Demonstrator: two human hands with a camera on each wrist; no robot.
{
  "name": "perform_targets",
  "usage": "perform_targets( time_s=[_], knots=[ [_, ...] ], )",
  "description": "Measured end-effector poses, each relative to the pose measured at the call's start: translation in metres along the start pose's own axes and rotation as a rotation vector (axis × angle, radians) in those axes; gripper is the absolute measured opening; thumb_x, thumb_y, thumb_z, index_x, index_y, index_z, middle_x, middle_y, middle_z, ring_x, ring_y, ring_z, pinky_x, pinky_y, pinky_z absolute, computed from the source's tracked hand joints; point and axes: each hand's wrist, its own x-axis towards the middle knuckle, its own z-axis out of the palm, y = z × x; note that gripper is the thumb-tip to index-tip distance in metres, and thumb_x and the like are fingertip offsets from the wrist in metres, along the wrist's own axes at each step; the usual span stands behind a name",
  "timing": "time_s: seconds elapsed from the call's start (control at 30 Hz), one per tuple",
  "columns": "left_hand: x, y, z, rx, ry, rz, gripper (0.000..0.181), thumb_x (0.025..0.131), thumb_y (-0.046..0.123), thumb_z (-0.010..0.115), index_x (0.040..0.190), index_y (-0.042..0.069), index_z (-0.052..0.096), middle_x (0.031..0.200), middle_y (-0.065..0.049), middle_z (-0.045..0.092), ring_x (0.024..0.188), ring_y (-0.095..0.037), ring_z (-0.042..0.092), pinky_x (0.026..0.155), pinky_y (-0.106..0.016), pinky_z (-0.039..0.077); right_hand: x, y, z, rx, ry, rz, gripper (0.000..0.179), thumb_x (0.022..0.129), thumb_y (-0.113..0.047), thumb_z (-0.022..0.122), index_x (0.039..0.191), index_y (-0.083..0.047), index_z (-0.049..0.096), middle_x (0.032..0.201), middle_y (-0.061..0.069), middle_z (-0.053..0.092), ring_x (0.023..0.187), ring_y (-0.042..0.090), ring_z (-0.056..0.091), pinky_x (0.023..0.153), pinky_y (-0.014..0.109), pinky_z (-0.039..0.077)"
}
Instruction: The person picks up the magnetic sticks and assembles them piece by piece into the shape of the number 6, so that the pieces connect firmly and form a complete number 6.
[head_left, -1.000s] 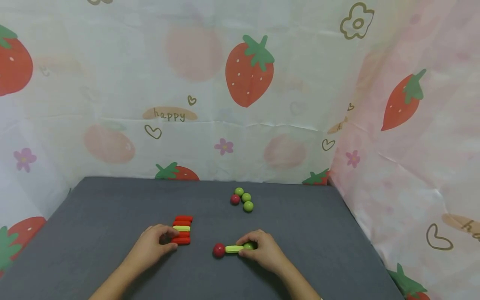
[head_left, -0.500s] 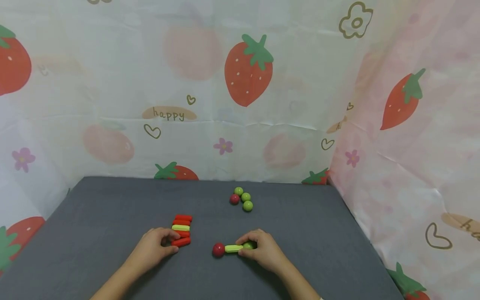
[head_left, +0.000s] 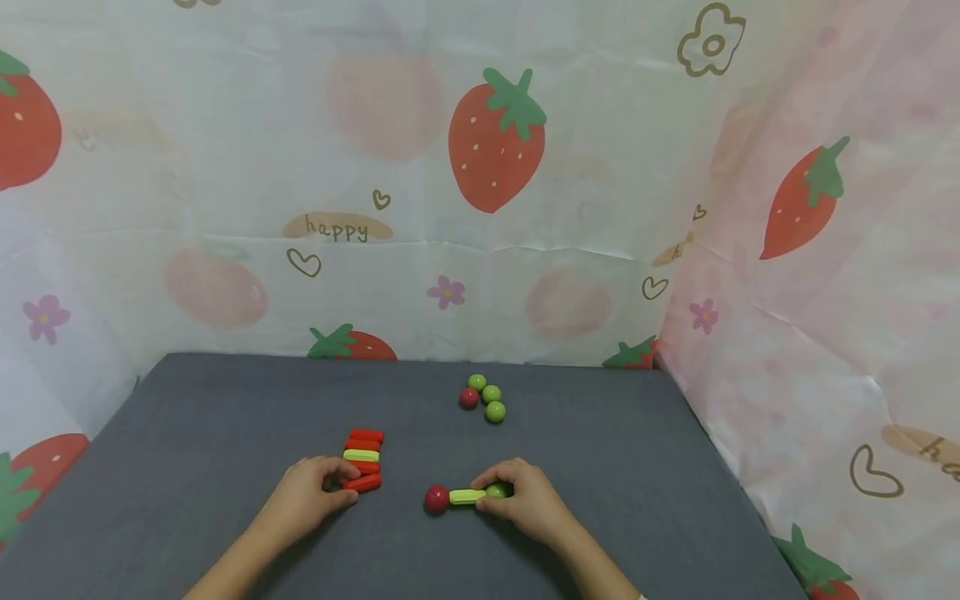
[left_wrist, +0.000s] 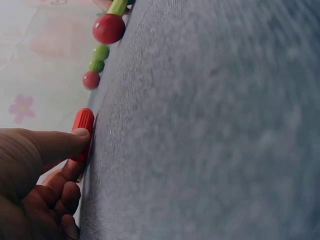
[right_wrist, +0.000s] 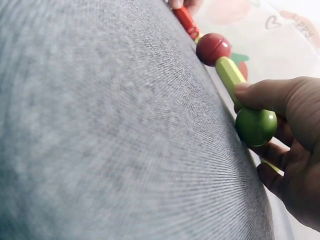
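The word "happy" [head_left: 337,229] stands in brown lowercase on an orange oval [head_left: 337,216] printed on the far sheet [head_left: 600,50], left of middle. By that sheet's right fold, a smaller oval [head_left: 672,250] shows an "h". A larger oval [head_left: 915,443] on the right sheet [head_left: 795,358] also starts with "h", cut off at the right edge.

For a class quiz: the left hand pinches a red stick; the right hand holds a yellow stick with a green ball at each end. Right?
One colour is wrong: in the right wrist view, the yellow stick in the right hand has a green ball at one end but a red ball at the other. The left hand does pinch a red stick.
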Motion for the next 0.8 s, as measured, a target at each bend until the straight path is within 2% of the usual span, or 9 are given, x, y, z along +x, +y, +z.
perform_targets(
  time_s=[0.13,0.33,0.6,0.8],
  knots=[
    [-0.002,0.003,0.000,-0.037,-0.008,-0.035,0.023,0.076,0.026,0.083,0.096,0.024,0.072,0.079,0.004,0.060,0.072,-0.013,0.049,0.064,-0.028,0.038,0.000,0.000,0.001,-0.004,0.004,-0.005,0.018,0.078,-0.033,0.082,0.094,-0.037,0.075,0.100,-0.011,0.064,0.094,0.009,0.056,0.079,0.024,0.044],
    [-0.008,0.009,0.002,-0.096,-0.010,-0.073,0.025,0.076,0.028,0.083,0.097,0.023,0.071,0.090,0.006,0.066,0.076,-0.013,0.051,0.066,-0.028,0.041,0.000,-0.002,0.001,-0.008,0.009,-0.014,0.018,0.078,-0.031,0.082,0.094,-0.037,0.075,0.100,-0.011,0.064,0.094,0.009,0.056,0.079,0.025,0.043],
    [-0.016,0.021,0.013,-0.168,-0.013,-0.082,0.021,0.077,0.025,0.083,0.094,0.025,0.071,0.078,0.004,0.060,0.067,-0.014,0.048,0.056,-0.026,0.034,0.000,-0.001,0.000,-0.006,0.011,-0.029,0.019,0.078,-0.032,0.081,0.095,-0.035,0.075,0.101,-0.009,0.065,0.094,0.010,0.056,0.079,0.025,0.043],
    [-0.017,0.028,0.024,-0.191,-0.056,-0.100,0.021,0.076,0.027,0.083,0.093,0.025,0.070,0.079,0.007,0.063,0.069,-0.014,0.049,0.058,-0.027,0.035,0.001,-0.001,-0.001,-0.024,0.015,-0.032,0.019,0.078,-0.033,0.081,0.096,-0.034,0.075,0.101,-0.010,0.066,0.092,0.009,0.056,0.077,0.024,0.043]
  ],
)
